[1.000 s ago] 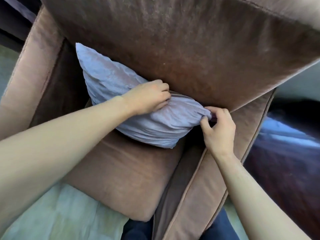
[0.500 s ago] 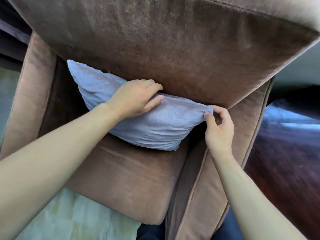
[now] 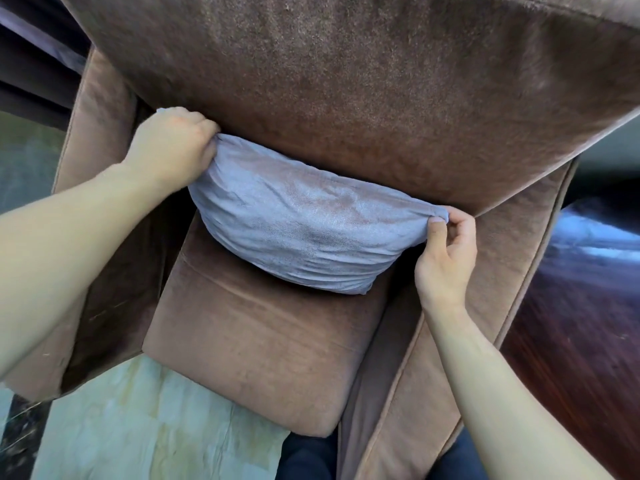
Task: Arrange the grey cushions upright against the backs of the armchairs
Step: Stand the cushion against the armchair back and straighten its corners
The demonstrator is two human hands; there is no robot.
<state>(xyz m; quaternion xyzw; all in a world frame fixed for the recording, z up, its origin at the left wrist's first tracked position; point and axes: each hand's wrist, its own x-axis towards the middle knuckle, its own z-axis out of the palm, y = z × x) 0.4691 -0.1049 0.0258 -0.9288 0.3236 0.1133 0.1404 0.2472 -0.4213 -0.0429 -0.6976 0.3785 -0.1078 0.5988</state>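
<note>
Squaring step: left hand [image 3: 173,147] at ten o'clock and right hand [image 3: 445,251] at three each pinch a cushion [image 3: 298,226] corner against the backrest [image 3: 346,98]; next, probably let go evenly.

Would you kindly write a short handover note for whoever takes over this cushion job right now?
Left hand: gripping the grey cushion's upper left corner.
Right hand: pinching its upper right corner.
Cushion: on the brown armchair's seat, top edge against the backrest.
Done: cushion roughly upright against the back.
Left: let go, check it stays up; no other armchairs are in view.
</note>
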